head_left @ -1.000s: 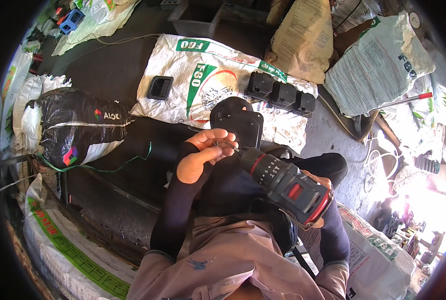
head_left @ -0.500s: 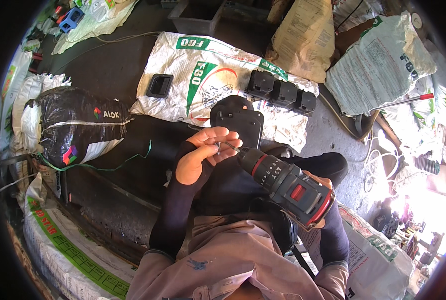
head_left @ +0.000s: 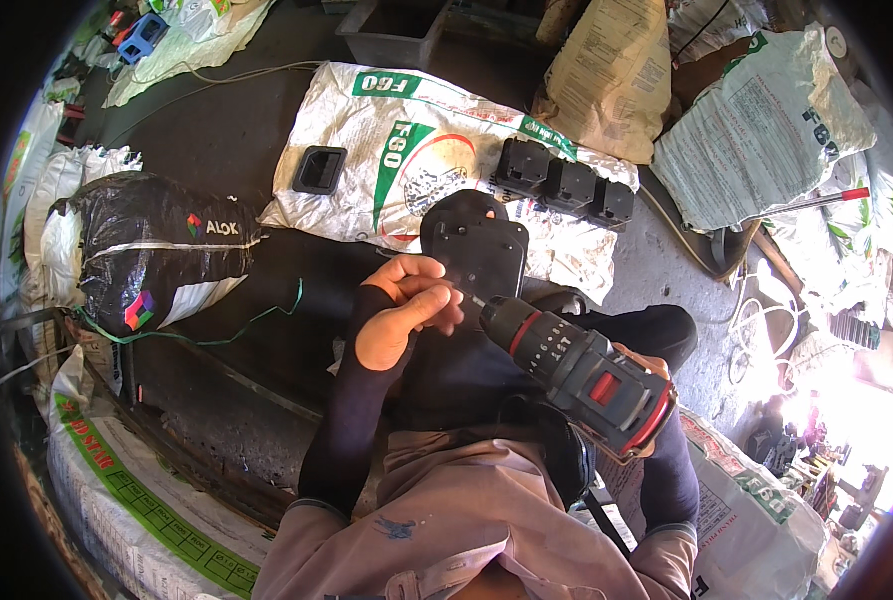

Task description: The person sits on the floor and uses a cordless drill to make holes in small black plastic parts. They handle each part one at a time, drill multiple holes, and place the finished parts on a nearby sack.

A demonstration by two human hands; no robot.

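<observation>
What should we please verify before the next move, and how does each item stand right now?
1. Drill gripped by the right hand: ok.
2. Bit seated in the chuck: ok, as far as it shows.
3. Left hand well clear of the bit: not ok, its fingers are close to it.
4. Small piece between those fingers: cannot tell, too small.
5. Black plate firmly supported: cannot tell, underside hidden.

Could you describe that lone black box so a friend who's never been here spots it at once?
Start at the white, green-marked sack spread across the upper middle of the view. Near its left end lies the lone black box, roughly rectangular with a dark hollow. Unlike the three black boxes lined up toward the sack's right end, it sits by itself.
</observation>
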